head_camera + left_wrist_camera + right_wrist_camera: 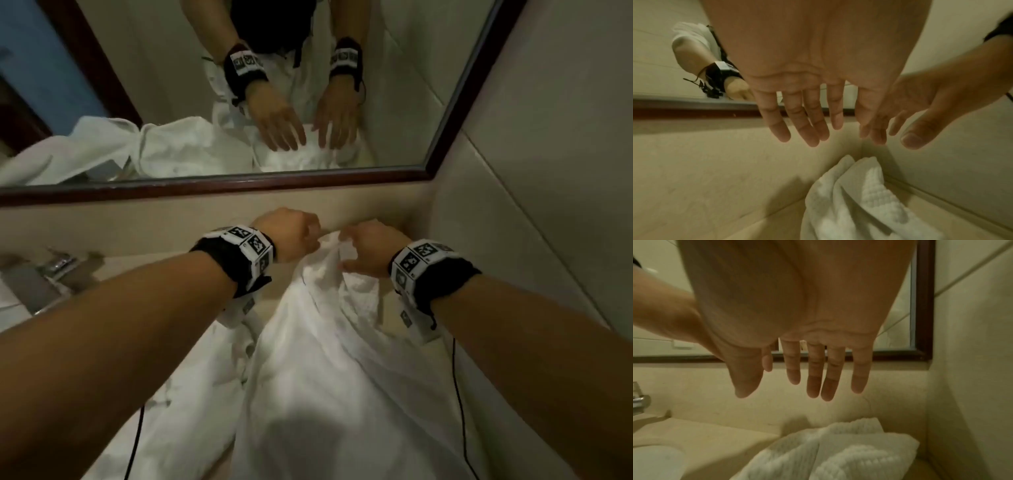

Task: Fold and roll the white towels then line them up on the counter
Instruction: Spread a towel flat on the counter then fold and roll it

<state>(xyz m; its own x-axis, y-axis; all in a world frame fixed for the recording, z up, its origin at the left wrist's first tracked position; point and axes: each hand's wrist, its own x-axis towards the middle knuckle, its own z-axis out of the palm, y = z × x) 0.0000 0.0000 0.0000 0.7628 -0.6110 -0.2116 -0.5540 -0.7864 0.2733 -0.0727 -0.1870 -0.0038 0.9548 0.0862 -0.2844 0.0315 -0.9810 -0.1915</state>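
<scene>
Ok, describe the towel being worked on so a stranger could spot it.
Find the dark-framed mirror; below it runs the beige counter. In its right corner, by the wall, the towel lies under both hands, long and waffle-textured, unlike the crumpled pile further left.

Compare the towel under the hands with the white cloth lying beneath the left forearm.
The towel below the left hand and right hand runs lengthwise into the wall corner, fairly smooth; the cloth lies crumpled and creased. The towel shows a bumpy weave; the cloth's weave is unclear. Both are white, on the counter.
</scene>
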